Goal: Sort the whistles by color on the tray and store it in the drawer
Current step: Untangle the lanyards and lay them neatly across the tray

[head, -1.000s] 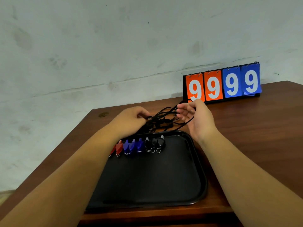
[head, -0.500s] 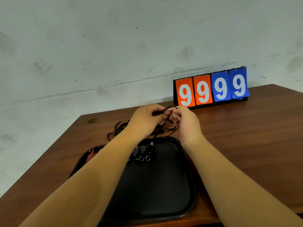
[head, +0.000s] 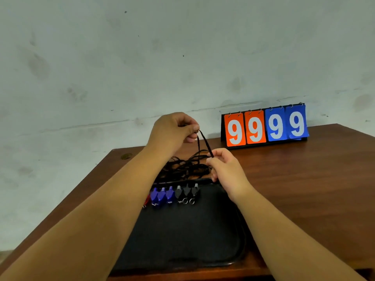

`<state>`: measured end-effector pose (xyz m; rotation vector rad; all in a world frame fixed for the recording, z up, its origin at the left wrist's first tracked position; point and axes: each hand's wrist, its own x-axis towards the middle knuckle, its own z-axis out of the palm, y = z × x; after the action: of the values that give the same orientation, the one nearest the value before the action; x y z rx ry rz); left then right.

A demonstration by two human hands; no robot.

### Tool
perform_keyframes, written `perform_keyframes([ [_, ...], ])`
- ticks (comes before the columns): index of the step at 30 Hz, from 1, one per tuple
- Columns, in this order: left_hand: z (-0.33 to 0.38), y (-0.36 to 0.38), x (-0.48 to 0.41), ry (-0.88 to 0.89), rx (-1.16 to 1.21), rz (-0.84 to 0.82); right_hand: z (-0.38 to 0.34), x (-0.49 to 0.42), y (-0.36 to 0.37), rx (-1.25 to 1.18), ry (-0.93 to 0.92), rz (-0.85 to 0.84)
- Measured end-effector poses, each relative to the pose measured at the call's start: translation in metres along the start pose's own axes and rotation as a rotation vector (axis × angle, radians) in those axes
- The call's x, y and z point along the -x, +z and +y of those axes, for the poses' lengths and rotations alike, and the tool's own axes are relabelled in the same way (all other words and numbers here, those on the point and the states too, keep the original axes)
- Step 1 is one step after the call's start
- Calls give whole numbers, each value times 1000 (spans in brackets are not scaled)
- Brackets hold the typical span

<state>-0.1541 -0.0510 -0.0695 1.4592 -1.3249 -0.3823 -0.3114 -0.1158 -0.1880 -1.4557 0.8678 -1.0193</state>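
Left hand (head: pixel 174 128) and right hand (head: pixel 225 169) pinch one black cord (head: pixel 205 141) before the flip scoreboard (head: pixel 265 126), while the left forearm (head: pixel 113 203) hides most red whistles (head: pixel 147 198).

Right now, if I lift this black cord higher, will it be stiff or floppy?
Probably floppy: the cord folds sharply where your left hand pinches it. Likely to snag: below your right hand it joins the tangle behind the tray.

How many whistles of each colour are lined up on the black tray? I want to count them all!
Blue whistles: 3
Black whistles: 3
Red whistles: 1 showing; the left forearm may hide more
Total on the tray: 7 in view
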Motion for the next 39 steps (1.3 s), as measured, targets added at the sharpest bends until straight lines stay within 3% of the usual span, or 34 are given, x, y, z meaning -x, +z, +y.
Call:
perform_keyframes([
  [8, 48, -47, 20, 140, -25, 33, -66, 22, 16, 189, -243, -47],
  [19, 94, -97, 44, 233, 169, 194, -131, 38, 41, 186, -348, -38],
  [31, 61, -169, 64, 88, 419, 341, -128, 45, 21, 386, -367, -64],
  [39, 18, -200, 86, -5, 430, 415, -111, 50, 4, 569, -353, -57],
])
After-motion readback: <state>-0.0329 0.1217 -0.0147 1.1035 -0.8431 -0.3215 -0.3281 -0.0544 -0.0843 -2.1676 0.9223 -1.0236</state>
